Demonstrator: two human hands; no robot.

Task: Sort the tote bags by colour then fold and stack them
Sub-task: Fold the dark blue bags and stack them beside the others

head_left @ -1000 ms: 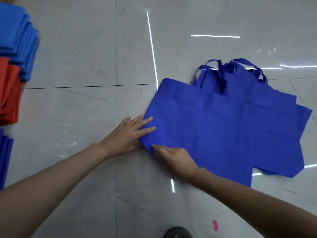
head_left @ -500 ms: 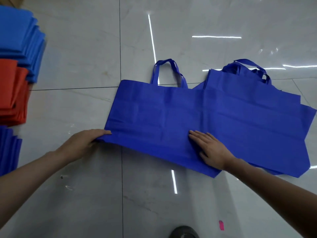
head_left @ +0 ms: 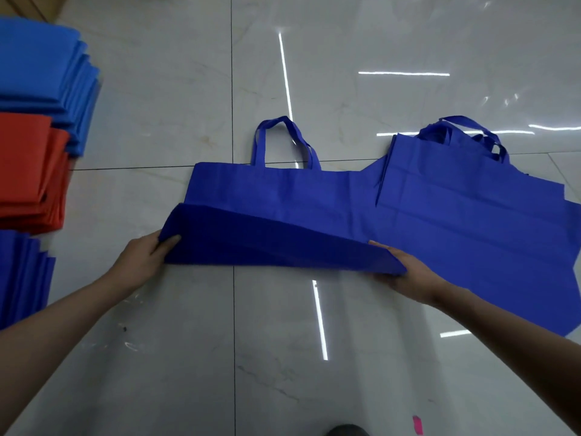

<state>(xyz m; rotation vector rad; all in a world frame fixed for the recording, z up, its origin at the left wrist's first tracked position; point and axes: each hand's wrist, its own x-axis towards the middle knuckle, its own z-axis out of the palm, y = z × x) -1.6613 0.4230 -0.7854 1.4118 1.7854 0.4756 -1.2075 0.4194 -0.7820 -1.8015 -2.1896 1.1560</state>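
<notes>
A dark blue tote bag (head_left: pixel 283 196) lies on the tiled floor in the middle, handles pointing away from me. Its near edge is lifted and folded up toward the handles. My left hand (head_left: pixel 143 262) pinches the bag's near left corner, thumb on top. My right hand (head_left: pixel 408 275) grips the near right corner from beneath. To the right lies a pile of more dark blue tote bags (head_left: pixel 478 215), spread flat, partly overlapped by the bag I hold.
At the left edge stand folded stacks: light blue bags (head_left: pixel 44 77), orange-red bags (head_left: pixel 28 171) and dark blue bags (head_left: pixel 22 275). A pink scrap (head_left: pixel 416 424) and a dark shoe tip (head_left: pixel 345 431) lie near the bottom of the glossy floor.
The top bag was pulled left off the pile and laid flat. Both hands then took its near corners and lifted that edge up, starting a fold toward the handles.
</notes>
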